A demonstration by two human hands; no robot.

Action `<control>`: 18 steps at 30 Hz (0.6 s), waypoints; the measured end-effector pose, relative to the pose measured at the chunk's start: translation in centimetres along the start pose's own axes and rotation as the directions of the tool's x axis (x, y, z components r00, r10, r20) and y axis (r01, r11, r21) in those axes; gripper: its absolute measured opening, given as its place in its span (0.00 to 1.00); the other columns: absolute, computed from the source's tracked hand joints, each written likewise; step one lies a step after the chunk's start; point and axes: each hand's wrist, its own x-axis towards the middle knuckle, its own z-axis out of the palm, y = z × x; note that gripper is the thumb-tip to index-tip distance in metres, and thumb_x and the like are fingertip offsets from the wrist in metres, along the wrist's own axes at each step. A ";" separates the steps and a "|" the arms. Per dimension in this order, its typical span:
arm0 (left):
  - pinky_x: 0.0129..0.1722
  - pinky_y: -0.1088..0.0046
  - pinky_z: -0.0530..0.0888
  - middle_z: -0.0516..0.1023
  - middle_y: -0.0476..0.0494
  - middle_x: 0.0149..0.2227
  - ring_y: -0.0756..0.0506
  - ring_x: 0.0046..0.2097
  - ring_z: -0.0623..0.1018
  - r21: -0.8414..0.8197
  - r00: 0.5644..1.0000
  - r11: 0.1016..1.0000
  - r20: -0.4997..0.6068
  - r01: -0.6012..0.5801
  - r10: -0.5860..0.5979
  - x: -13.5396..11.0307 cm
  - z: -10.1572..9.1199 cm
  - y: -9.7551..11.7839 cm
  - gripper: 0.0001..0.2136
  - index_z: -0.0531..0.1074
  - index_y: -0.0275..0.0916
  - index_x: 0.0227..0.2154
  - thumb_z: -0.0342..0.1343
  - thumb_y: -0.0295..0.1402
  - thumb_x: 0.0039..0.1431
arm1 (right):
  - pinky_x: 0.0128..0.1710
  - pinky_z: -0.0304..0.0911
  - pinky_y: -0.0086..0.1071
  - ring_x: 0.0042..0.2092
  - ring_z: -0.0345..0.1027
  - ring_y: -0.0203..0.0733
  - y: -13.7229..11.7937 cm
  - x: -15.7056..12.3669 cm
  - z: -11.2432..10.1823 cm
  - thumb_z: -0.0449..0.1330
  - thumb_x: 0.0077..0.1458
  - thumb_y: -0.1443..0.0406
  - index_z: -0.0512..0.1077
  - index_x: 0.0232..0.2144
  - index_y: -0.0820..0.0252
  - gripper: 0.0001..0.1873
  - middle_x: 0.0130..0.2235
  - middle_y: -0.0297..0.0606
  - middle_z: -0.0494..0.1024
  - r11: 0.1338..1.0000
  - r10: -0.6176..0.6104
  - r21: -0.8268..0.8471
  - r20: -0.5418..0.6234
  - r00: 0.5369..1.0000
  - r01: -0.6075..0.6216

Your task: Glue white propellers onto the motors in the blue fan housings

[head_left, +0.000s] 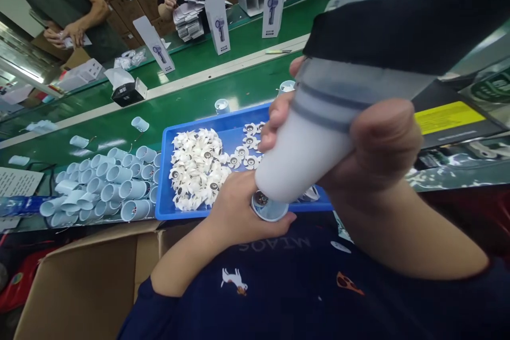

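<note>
My left hand [235, 212] grips a short pale blue cup [269, 207] with a dark round part inside its open end. My right hand [378, 143] wraps around a white plastic tube [303, 156], held tilted above the tray. The tube's far end passes into a translucent section with grey bands and a black end [390, 37]. Below the tube lies a blue plastic tray [223, 122] holding a heap of white bladed rotors [197, 167]. Several more rotors lie apart near my right fingers. Part of the tray is hidden behind my hands.
Many pale blue cups [103, 183] lie left of the tray on a green conveyor belt [159, 117]. An open cardboard box [79, 281] sits below. Beyond a white rail, printed cards stand upright, and co-workers' hands [169, 2] handle paper sheets.
</note>
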 end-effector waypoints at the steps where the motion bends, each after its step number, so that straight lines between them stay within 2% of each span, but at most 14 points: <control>1: 0.26 0.71 0.69 0.75 0.50 0.26 0.48 0.27 0.74 -0.005 1.000 1.000 0.001 -0.006 0.006 0.1 0.1 0.0 0.13 0.70 0.40 0.27 0.67 0.38 0.44 | 0.30 0.69 0.34 0.31 0.70 0.42 0.1 -0.1 -0.1 0.73 0.44 0.51 0.73 0.28 0.58 0.20 0.30 0.35 0.73 0.999 -0.041 0.004 0.005 0.999 0.041; 4: 0.27 0.72 0.68 0.75 0.50 0.25 0.48 0.27 0.74 -0.011 1.000 1.000 0.004 -0.018 0.018 0.2 0.4 -0.1 0.13 0.69 0.40 0.27 0.67 0.37 0.42 | 0.29 0.69 0.34 0.31 0.70 0.43 0.4 -0.3 -0.5 0.71 0.48 0.51 0.73 0.30 0.58 0.19 0.30 0.36 0.74 0.990 -0.136 0.035 0.036 0.990 0.134; 7: 0.29 0.70 0.69 0.76 0.49 0.26 0.47 0.28 0.74 0.004 1.000 1.000 0.018 0.000 0.000 0.3 0.4 0.1 0.12 0.70 0.39 0.27 0.67 0.36 0.42 | 0.30 0.69 0.34 0.32 0.71 0.43 0.7 -0.2 -0.7 0.73 0.46 0.52 0.74 0.34 0.57 0.20 0.31 0.36 0.75 0.989 -0.133 0.060 0.013 0.991 0.132; 9: 0.30 0.70 0.71 0.77 0.48 0.28 0.46 0.29 0.75 -0.047 0.995 0.996 0.070 0.070 -0.066 0.4 0.0 0.5 0.12 0.72 0.39 0.29 0.68 0.36 0.43 | 0.29 0.70 0.35 0.31 0.71 0.44 0.8 0.0 -0.6 0.75 0.43 0.52 0.74 0.39 0.55 0.24 0.32 0.36 0.76 0.990 -0.102 0.091 -0.027 0.994 0.104; 10: 0.30 0.70 0.72 0.78 0.48 0.29 0.46 0.30 0.76 -0.109 0.984 0.985 0.136 0.134 -0.118 0.5 -0.2 0.7 0.13 0.73 0.39 0.31 0.68 0.37 0.44 | 0.28 0.70 0.35 0.31 0.72 0.44 0.9 0.1 -0.6 0.76 0.41 0.51 0.74 0.40 0.54 0.26 0.33 0.35 0.77 0.991 -0.064 0.112 -0.044 0.997 0.069; 11: 0.30 0.71 0.72 0.78 0.48 0.30 0.47 0.30 0.76 -0.182 0.957 0.961 0.241 0.208 -0.161 0.7 -0.6 0.9 0.14 0.74 0.39 0.34 0.68 0.38 0.45 | 0.26 0.70 0.35 0.31 0.72 0.44 0.9 0.2 -0.7 0.76 0.39 0.50 0.73 0.40 0.54 0.28 0.33 0.35 0.77 0.990 -0.027 0.137 -0.071 0.997 0.037; 13: 0.29 0.73 0.74 0.80 0.49 0.32 0.47 0.31 0.78 -0.263 0.852 0.905 0.494 0.335 -0.172 0.9 -1.4 0.9 0.18 0.76 0.41 0.40 0.68 0.39 0.46 | 0.25 0.71 0.35 0.30 0.72 0.43 0.9 0.1 -1.3 0.76 0.37 0.47 0.73 0.38 0.55 0.30 0.32 0.35 0.77 0.985 0.047 0.173 -0.123 0.991 -0.025; 14: 0.30 0.72 0.75 0.81 0.49 0.33 0.46 0.31 0.79 -0.241 0.799 0.902 0.579 0.359 -0.163 1.1 -1.8 0.4 0.21 0.76 0.42 0.43 0.69 0.40 0.45 | 0.25 0.71 0.35 0.29 0.72 0.43 0.8 -0.1 -2.0 0.76 0.35 0.46 0.72 0.37 0.55 0.31 0.32 0.34 0.77 0.984 0.065 0.175 -0.159 0.985 -0.037; 15: 0.31 0.70 0.76 0.81 0.48 0.35 0.45 0.33 0.80 -0.181 0.773 0.916 0.608 0.357 -0.181 1.1 -2.3 -0.4 0.24 0.76 0.43 0.46 0.70 0.40 0.43 | 0.26 0.72 0.35 0.29 0.72 0.42 0.6 -0.4 -2.9 0.76 0.34 0.45 0.72 0.38 0.55 0.33 0.32 0.33 0.77 0.986 0.058 0.163 -0.200 0.978 -0.025; 16: 0.33 0.68 0.76 0.82 0.47 0.38 0.44 0.34 0.80 -0.094 0.780 0.933 0.581 0.347 -0.232 1.0 -2.7 -1.5 0.26 0.76 0.44 0.48 0.71 0.40 0.42 | 0.29 0.73 0.35 0.30 0.72 0.41 0.4 -0.7 -4.1 0.76 0.34 0.45 0.72 0.39 0.55 0.34 0.33 0.33 0.77 0.992 0.030 0.123 -0.241 0.970 -0.001; 17: 0.33 0.66 0.77 0.82 0.45 0.40 0.43 0.34 0.80 -0.002 0.814 0.934 0.492 0.357 -0.310 0.8 -3.1 -3.1 0.28 0.76 0.44 0.49 0.71 0.39 0.41 | 0.31 0.73 0.35 0.32 0.72 0.41 0.2 -1.2 -5.5 0.76 0.35 0.44 0.72 0.41 0.54 0.35 0.34 0.33 0.77 0.999 -0.006 0.049 -0.273 0.962 0.021; 18: 0.34 0.65 0.77 0.82 0.43 0.42 0.43 0.33 0.80 0.066 0.847 0.914 0.356 0.400 -0.395 0.5 -3.5 -4.9 0.27 0.76 0.44 0.49 0.71 0.40 0.42 | 0.34 0.73 0.35 0.35 0.73 0.42 0.0 -1.6 -7.0 0.74 0.38 0.43 0.72 0.43 0.53 0.35 0.35 0.34 0.77 0.998 -0.039 -0.050 -0.288 0.957 0.026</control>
